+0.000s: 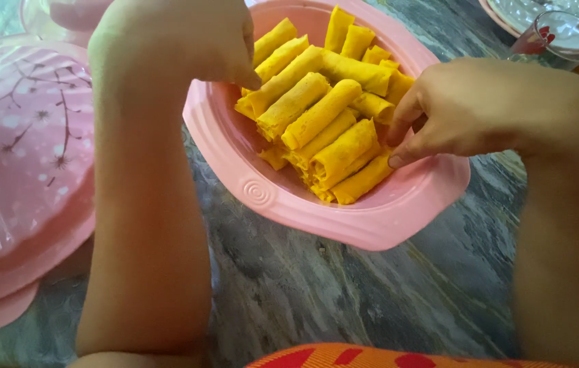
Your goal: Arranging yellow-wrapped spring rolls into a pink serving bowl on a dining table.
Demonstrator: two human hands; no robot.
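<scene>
Tabletop [371,293]: grey marbled stone, beneath both hands and forearms.

Lid [23,170]: pink, translucent, branch pattern; well apart from left hand [173,41], outboard of left forearm, resting on pink ware.

Bowl [262,194]: pink plastic, squarish, spiral emboss on near corner; set between the two hands, rim under both.

Rolls [320,112]: yellow-orange, cylindrical, stacked in layers inside bowl, most lying diagonally.

Left hand: curled over far-left rim of bowl, fingertips bunched and pointing down, touching end of a roll [283,82] at pile's left edge. Full pinch not confirmable; fingers hidden behind knuckles.

Right hand [480,105]: over right rim of bowl, fingers drawn together, thumb and forefinger against end of lowest roll [364,178] at pile's near-right edge.

Glass [555,37]: clear, red mark on side; beyond right hand, just past its wrist, beside a pink plate edge.

Cloth [385,357]: orange with red shapes, at bottom edge, between forearms.
</scene>
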